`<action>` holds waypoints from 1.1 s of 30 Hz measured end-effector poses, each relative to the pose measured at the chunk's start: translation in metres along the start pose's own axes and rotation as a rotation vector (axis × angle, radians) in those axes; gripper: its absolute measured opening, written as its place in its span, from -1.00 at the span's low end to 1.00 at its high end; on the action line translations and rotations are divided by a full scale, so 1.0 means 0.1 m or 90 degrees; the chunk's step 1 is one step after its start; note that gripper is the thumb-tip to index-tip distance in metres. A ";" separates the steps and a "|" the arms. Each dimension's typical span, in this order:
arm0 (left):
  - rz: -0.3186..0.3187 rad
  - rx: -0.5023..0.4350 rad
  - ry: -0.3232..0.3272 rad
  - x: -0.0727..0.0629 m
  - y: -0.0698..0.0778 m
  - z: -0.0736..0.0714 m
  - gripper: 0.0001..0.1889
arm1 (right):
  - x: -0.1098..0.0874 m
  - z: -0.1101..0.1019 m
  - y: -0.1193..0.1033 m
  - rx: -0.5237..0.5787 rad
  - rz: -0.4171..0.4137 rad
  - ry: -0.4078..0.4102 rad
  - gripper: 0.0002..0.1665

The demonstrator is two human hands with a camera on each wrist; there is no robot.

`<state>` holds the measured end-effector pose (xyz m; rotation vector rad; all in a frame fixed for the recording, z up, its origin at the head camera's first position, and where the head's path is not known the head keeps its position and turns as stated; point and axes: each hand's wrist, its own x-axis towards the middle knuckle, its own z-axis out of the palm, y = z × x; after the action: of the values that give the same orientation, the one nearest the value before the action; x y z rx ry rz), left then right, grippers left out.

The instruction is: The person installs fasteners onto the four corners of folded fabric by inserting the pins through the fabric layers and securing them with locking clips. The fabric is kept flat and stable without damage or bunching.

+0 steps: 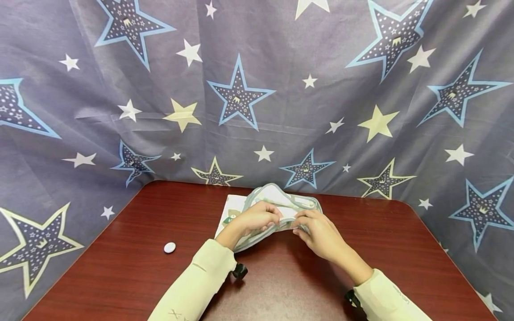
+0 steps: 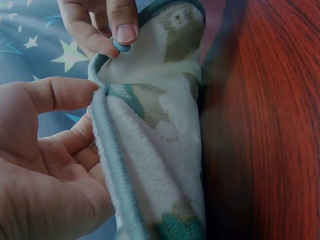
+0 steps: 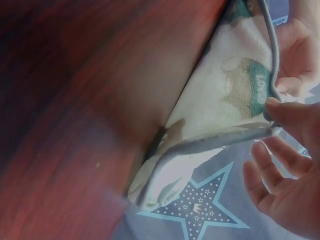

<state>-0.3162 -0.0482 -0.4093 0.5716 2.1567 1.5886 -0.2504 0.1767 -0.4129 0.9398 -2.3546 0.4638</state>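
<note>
A soft white cloth [image 1: 273,195] with grey-blue edging lies partly folded on the table, its edge lifted between both hands. Teal and brown patches show on its plush side [image 2: 150,120]. My left hand [image 1: 259,217] pinches the edging between thumb and fingers, as the left wrist view [image 2: 55,150] shows. A short way along the same edge, my right hand [image 1: 319,232] pinches the border near a corner with thumb and fingertips [image 3: 277,107]. At the right fingertips a small blue piece [image 2: 121,46] shows; I cannot tell whether it is edging or a fastener.
On the reddish-brown wooden table [image 1: 160,285] a small white round object [image 1: 170,247] lies to the left of the cloth. Behind the table hangs a grey curtain [image 1: 289,107] printed with stars.
</note>
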 end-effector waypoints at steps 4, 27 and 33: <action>0.001 -0.002 -0.022 0.00 0.00 0.00 -0.82 | 0.00 0.01 0.02 0.014 0.010 0.016 -0.79; 0.002 -0.013 -0.116 -0.01 0.01 0.05 -0.88 | 0.02 0.04 0.07 0.023 0.057 0.042 -0.61; 0.000 -0.007 -0.118 -0.02 0.02 0.06 -0.88 | 0.04 0.03 0.14 0.029 0.037 0.037 -0.72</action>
<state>-0.3113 -0.0436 -0.4091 0.6864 2.0107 1.4839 -0.2639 0.1826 -0.4141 0.8690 -2.3319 0.5629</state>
